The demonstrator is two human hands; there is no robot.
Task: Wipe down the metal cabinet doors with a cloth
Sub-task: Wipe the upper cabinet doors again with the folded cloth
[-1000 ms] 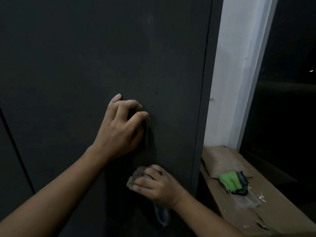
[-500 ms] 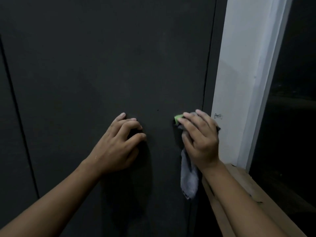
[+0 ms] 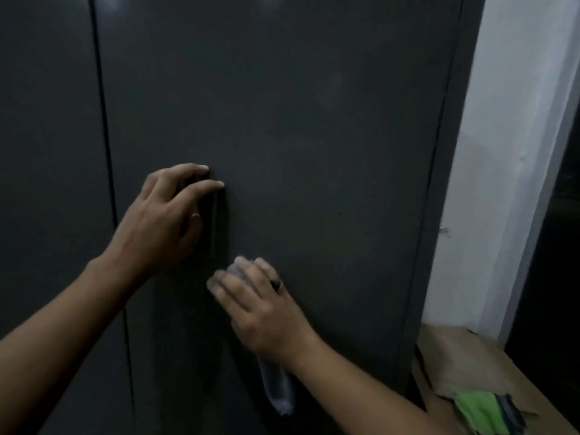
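Note:
A dark grey metal cabinet door point(image 3: 314, 120) fills most of the view, with a second door point(image 3: 47, 152) left of a vertical seam. My left hand point(image 3: 163, 221) rests on the right-hand door at mid height, its bent fingertips touching the metal beside a dark vertical shadow. Just below and to the right, my right hand point(image 3: 260, 309) presses a bunched grey cloth point(image 3: 277, 390) against the same door. A little cloth shows past the fingertips, and its loose tail hangs down under the wrist.
A white wall post point(image 3: 502, 152) stands right of the cabinet's edge, with a dark opening beyond it. At the lower right is a wooden ledge point(image 3: 464, 362) with a green and dark cloth bundle point(image 3: 480, 409) on it.
My right hand has swept the cloth from the door's right edge down and left to just under my left hand. The left hand stays on the door; the view has shifted.

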